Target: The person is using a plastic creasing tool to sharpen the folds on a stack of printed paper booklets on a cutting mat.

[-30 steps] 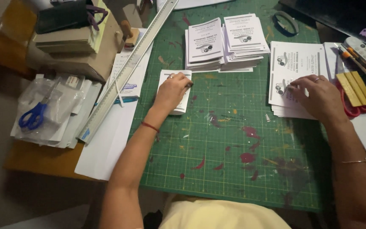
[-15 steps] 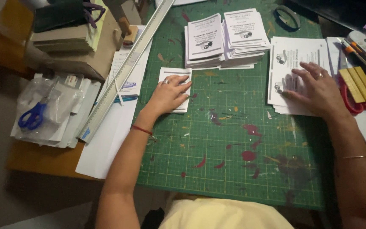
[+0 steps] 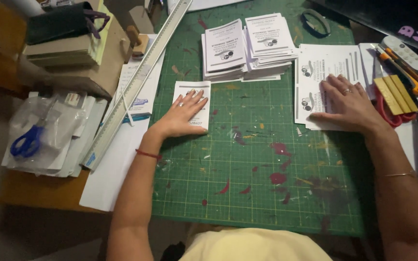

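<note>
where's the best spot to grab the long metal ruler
Probably near the ruler's middle, pinching its long edges from above: it lies flat and slanted along the mat's left edge, so a mid grip should balance it. The left hand is nearest.

Dim, warm overhead light; soft shadows, darker blurred corners, mild wide-angle edge distortion.

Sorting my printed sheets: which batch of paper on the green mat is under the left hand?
The small single slip near the long ruler, under the left hand. The two taller stacks sit untouched farther up; the right hand presses wider sheets.
</note>
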